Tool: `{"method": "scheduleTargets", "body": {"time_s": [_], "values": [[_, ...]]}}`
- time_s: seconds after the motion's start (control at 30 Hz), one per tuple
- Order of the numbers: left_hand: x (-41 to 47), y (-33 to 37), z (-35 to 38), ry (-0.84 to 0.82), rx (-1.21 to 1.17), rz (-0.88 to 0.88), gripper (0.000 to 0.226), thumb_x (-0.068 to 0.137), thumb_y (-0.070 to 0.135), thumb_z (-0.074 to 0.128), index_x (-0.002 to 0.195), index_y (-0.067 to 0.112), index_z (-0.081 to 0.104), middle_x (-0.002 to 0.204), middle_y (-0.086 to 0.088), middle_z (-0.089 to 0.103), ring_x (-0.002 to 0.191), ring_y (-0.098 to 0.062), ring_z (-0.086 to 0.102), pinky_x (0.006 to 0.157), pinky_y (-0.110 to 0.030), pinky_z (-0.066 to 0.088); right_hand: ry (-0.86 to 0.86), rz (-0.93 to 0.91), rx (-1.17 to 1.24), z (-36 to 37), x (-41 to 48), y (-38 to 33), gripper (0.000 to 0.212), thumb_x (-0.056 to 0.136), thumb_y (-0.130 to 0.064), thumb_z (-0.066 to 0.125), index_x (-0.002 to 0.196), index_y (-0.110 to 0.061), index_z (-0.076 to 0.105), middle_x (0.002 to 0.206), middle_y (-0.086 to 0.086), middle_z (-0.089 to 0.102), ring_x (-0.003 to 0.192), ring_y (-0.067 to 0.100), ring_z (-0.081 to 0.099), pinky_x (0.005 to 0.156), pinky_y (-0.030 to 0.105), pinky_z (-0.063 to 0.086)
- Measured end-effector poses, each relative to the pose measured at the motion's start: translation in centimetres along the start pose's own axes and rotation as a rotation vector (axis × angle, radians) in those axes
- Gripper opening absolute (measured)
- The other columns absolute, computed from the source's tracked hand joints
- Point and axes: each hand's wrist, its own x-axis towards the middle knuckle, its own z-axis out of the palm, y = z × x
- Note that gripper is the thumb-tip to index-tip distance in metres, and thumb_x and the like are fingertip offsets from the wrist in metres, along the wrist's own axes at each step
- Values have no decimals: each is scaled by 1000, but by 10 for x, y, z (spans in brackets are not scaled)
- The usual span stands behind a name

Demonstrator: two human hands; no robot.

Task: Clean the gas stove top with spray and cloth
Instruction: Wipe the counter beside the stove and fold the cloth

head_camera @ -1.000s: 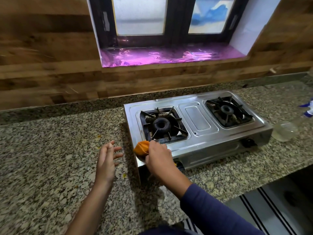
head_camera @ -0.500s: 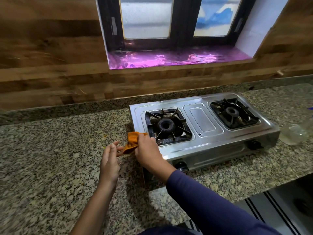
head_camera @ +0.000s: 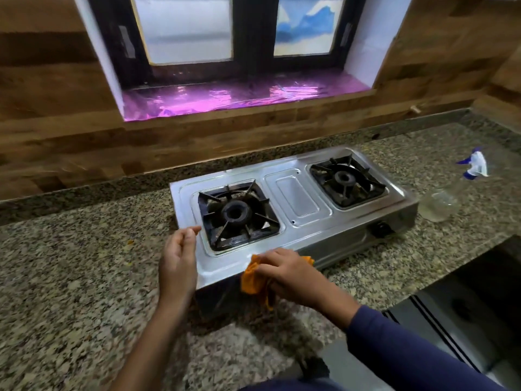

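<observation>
On stove front edge, R hand grips orange cloth; L hand loosely curled, holding nothing.

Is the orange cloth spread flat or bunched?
Bunched: the right hand grips the crumpled orange cloth on the steel gas stove's front edge.

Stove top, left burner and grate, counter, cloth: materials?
Stove top: looks like stainless steel sheet, glossy; it reflects light sharply and has pressed ridges. Left burner and grate: dark matte metal, probably cast iron or enamelled steel, stained. Counter: speckled polished stone, likely granite. Cloth: soft orange fabric, bunched and folded; weave unclear.
</observation>
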Motion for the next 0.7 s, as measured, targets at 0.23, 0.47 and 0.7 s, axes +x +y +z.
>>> {"method": "scheduleTargets", "body": {"time_s": [0.23, 0.47, 0.7], "values": [[-24, 35, 139, -340, 96, 252, 22, 96, 35, 49, 105, 25, 67, 105, 12, 63, 100, -6, 62, 80, -19, 47, 501, 693, 359, -33, -125, 113, 27, 78, -13, 54, 102, -21, 62, 99, -4, 63, 90, 12, 61, 79, 27, 49], [-70, 57, 330, -676, 94, 137, 13, 96, 34, 57, 107, 33, 65, 104, 16, 65, 96, -4, 62, 81, -18, 47, 986, 1254, 1488, -64, -220, 204, 34, 91, 9, 39, 95, -15, 62, 82, 10, 63, 57, 10, 62, 52, 17, 50], [-102, 80, 490, -877, 30, -445, 36, 92, 50, 58, 112, 21, 67, 107, -1, 72, 98, -13, 67, 81, -28, 53, 863, 1161, 1975, -67, -282, 283, 48, 81, 4, 38, 122, -9, 60, 100, 19, 70, 82, 29, 70, 68, 35, 57]]}}
